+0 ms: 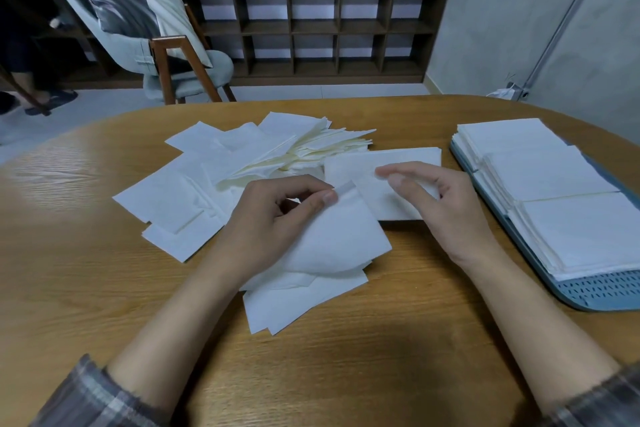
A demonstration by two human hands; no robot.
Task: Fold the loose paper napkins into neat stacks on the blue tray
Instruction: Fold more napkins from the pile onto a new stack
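so the left hand (pixel 277 218) pinches a napkin (pixel 332 243) corner, tip pointing far-right; right hand (pixel 436 208) hovers loose-fingered over a folded strip (pixel 391 158) running left-right

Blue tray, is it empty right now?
No, the blue tray carries stacks of folded napkins along most of its length.

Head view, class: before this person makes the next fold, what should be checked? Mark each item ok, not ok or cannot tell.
1. Left hand pinches a corner of the white paper napkin: ok.
2. Right hand free, holding nothing: ok.
3. Only one sheet lifted: cannot tell.
4. White folded stacks sit squarely on the blue perforated plastic tray: ok.
5. Bare tray room for another stack: cannot tell.
6. Loose white napkin pile cleared off the oval wooden table: not ok.
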